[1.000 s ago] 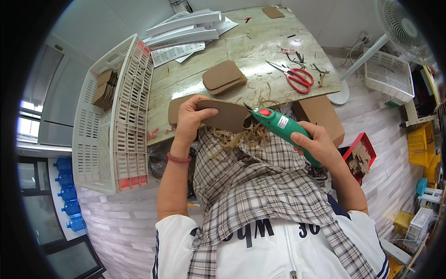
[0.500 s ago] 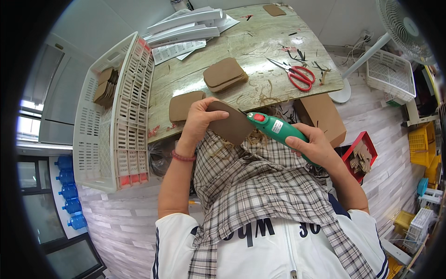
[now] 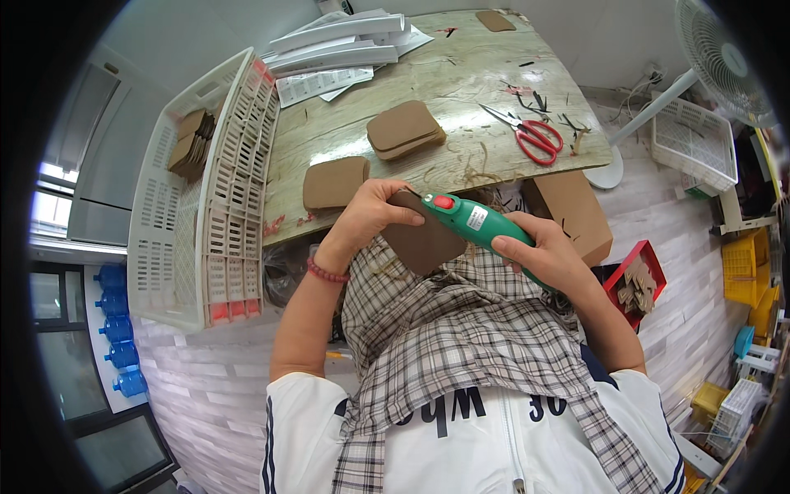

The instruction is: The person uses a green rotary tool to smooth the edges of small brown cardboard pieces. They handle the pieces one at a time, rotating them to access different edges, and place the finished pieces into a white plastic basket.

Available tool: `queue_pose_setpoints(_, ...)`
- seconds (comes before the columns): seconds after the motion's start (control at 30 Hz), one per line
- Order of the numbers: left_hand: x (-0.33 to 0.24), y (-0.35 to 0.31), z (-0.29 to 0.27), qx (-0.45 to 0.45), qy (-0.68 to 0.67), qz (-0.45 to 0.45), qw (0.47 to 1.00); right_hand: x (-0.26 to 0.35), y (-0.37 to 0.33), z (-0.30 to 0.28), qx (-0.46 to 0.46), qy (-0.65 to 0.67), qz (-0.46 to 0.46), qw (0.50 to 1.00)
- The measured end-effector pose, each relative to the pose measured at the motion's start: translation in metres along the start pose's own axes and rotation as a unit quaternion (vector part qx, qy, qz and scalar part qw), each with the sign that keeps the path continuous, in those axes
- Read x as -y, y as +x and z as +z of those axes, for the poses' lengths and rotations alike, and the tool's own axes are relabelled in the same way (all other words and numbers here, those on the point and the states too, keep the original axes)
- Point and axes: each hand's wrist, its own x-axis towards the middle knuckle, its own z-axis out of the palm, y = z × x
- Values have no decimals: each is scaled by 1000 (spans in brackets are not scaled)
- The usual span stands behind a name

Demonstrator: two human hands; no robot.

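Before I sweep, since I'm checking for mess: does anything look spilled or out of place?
Yes: curly tan strips litter the near side of the table, and dark scraps lie scattered beyond the red-handled scissors, untidy against the neat stack of brown pieces. The green tool in the right hand shows no obvious damage.

Head view, single: fisheye, mounted above the fingers, aimed downward from close range; bench taken in beyond them, floor on either side.

A pale wood-grained table catches glare; pale walls rise beyond it, a bright window left, grey plank flooring right of it.
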Motion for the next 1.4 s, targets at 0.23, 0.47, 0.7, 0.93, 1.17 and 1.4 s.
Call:
queue_pose_setpoints(0.23, -5, -11, -41, -112, 35, 38, 992, -5, 28, 18, -6, 36, -37, 999)
queue_pose_setpoints(0.47, 39, -1, -155, -353, 228, 51, 906, -33, 18, 0, -58, 52, -19, 997)
queue_pose_setpoints(0.7, 9, 108, -116, -286, 684, 140, 657, -46, 15, -7, -93, 33, -11, 995)
queue_pose_setpoints(0.93, 2, 151, -87, -223, 696, -8, 683, -55, 3, -14, -130, 29, -10, 991)
queue_pose_setpoints(1.17, -23, 124, -75, -271, 383, 67, 881, -46, 2, -19, -154, 48, -29, 987)
queue_pose_setpoints(1.4, -7, 93, 3, -239, -363, 248, 866, -25, 13, -4, -220, 45, -65, 972)
